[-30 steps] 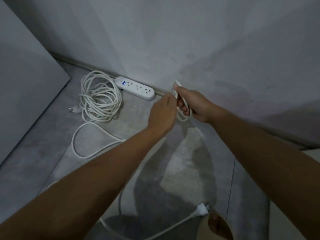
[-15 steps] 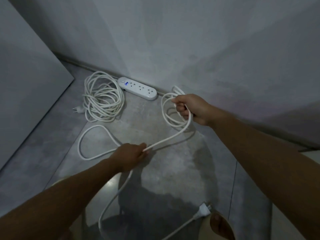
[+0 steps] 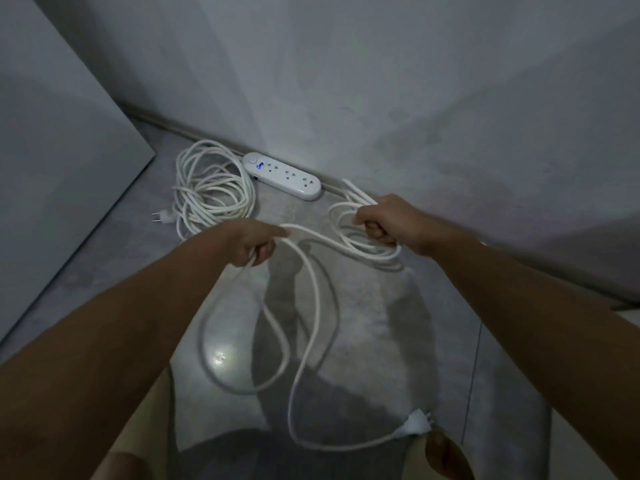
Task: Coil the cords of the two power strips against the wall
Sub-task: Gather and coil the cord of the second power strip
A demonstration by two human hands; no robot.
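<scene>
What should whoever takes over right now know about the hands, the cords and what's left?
Right hand: shut on the part-wound loops.
Left hand: shut on the slack cord, which trails over the floor to its plug near you.
Power strip lies against the wall; the coiled cord beside it looks done.
Left: wind the slack into the right-hand loops, set the coil down.

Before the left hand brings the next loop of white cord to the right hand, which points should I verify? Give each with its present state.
1. Right hand closed on the gathered white loops: ok.
2. Left hand gripping the loose white cord: ok.
3. Loose cord free of knots: cannot tell, it crosses itself on the grey floor.
4. White plug end free to drag: ok.
5. Already coiled white cord beside the white oval power strip clear of the loose cord: ok.
</scene>
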